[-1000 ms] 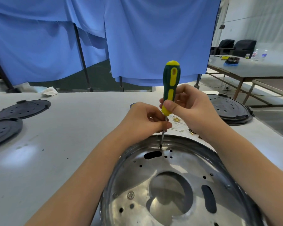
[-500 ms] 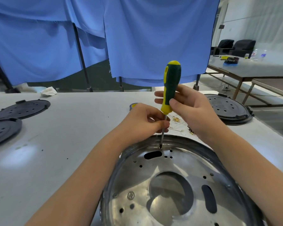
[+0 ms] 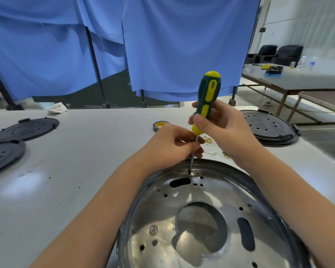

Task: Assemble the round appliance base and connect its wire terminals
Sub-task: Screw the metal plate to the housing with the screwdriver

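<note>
Shiny metal base: the round appliance base point(image 3: 211, 219) lies nearest the camera on the white desk point(image 3: 85, 161), its dished face up, with a large centre opening, two dark oblong slots and many small holes.
Screwdriver: a green-and-yellow screwdriver point(image 3: 207, 101) stands nearly upright, its tip set at a small hole by the base's far rim, just beside the far oblong slot.
Right hand: the right hand point(image 3: 220, 128) holds the lower handle, thumb in front and fingers point(image 3: 214, 111) curled behind it.
Left hand: the left hand point(image 3: 172, 146) pinches the bare shaft between thumb and fingertips, just above the rim.
Fitted screw: one cross-head screw point(image 3: 153, 230) sits in the base's near-left part.
Wire terminals: small brass terminals on thin pale wires point(image 3: 213, 149) lie on the desk just beyond the base, partly hidden by the hands.
Tape: a dark roll with a yellow core point(image 3: 160, 125) lies farther back.
Black perforated discs: two point(image 3: 27, 128) point(image 3: 4, 155) at the desk's left, another point(image 3: 269, 126) at the right.
Backdrop: blue cloth point(image 3: 162, 45) hangs behind the desk.
</note>
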Demonstrator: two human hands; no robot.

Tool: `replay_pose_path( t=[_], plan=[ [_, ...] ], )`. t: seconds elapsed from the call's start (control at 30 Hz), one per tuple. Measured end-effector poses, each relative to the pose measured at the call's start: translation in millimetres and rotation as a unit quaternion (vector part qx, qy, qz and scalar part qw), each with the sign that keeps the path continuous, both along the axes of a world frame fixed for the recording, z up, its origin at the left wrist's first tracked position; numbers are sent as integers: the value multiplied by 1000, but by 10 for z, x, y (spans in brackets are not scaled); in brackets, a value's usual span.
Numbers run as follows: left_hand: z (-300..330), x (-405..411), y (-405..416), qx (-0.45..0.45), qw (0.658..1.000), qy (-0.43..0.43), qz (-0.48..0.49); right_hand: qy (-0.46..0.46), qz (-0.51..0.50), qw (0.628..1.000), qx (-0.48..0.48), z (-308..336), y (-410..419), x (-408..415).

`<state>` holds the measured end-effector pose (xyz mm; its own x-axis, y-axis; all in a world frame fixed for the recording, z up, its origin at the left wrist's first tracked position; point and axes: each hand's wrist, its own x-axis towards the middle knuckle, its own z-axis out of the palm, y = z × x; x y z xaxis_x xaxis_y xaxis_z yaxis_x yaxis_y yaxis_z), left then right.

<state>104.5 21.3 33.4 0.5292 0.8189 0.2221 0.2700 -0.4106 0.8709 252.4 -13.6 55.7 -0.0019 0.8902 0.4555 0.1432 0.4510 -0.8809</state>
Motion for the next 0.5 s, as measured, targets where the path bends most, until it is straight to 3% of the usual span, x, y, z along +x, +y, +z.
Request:
replay_pose_path(
  t=[0.13,0.5],
  plan=[
    [9,-13,8,-5,1000,3,0,7,64,998,-27,-3,0,14],
    [-3,21,-16,-6,1000,-11,-5,-20,-48,998,30,26,0,37]
  ],
)
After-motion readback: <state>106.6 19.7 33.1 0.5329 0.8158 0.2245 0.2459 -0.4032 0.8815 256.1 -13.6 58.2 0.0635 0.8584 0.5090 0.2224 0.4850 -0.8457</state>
